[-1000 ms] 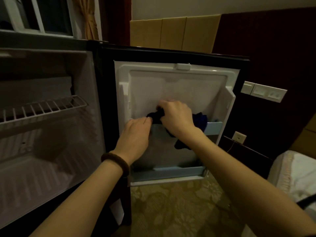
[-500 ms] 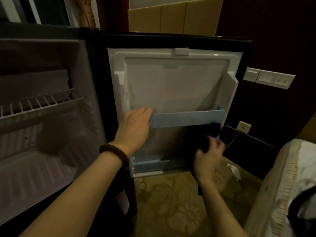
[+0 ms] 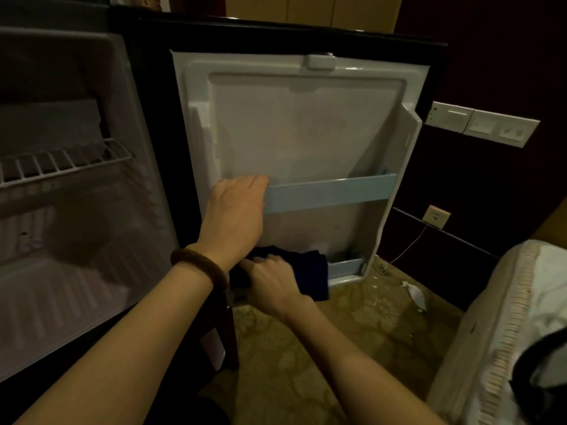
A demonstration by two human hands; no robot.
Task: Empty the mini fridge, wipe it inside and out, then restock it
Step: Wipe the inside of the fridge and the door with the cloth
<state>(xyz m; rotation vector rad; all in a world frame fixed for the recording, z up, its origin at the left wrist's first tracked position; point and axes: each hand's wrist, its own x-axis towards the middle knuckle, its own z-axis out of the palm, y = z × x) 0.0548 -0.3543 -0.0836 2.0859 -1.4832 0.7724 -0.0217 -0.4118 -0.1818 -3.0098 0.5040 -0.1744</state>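
The mini fridge stands open, its white cavity [image 3: 70,271] at the left with nothing on its wire shelf [image 3: 64,164]. The open door's white inner panel [image 3: 300,127] faces me. My left hand [image 3: 236,213] rests on the left end of the pale blue upper door rail [image 3: 331,193], fingers curled over its top. My right hand [image 3: 270,285] grips a dark blue cloth [image 3: 310,274] and presses it against the lower door shelf [image 3: 345,266], near the door's bottom left.
A bed corner with white bedding [image 3: 521,317] sits at the right. Patterned carpet [image 3: 306,363] lies below the door, with a scrap of white litter [image 3: 414,294]. Wall switches [image 3: 481,124] and a socket [image 3: 435,216] with a thin cable are behind the door.
My right hand took the cloth from the upper door rail, dropped past the door's right edge, then came in to the lower shelf. My left hand stayed on the rail.
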